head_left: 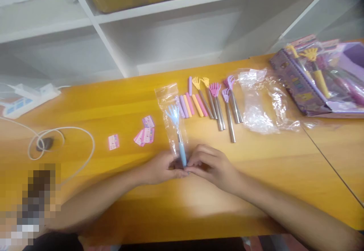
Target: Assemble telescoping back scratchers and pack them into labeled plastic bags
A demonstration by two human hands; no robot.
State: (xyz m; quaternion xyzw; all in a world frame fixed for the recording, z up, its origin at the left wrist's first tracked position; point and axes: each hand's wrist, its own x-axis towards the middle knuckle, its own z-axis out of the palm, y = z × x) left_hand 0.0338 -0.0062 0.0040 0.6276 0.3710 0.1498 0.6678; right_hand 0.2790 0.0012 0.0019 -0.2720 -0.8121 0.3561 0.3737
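A light blue back scratcher with a hand-shaped head and a short metal rod points away from me. It lies in or against a clear plastic bag; I cannot tell exactly which. My left hand is closed around the handle's lower end from the left. From the right, my right hand pinches that same end between thumb and fingers. Beyond the hands are several metal back scratcher rods with yellow, pink and purple heads. Beside them are loose coloured handle sleeves.
Small pink and purple cards lie left of the bag. Crumpled clear plastic and a purple display box of packaged back scratchers are at right. A white power strip and cable are at left; shelves stand behind.
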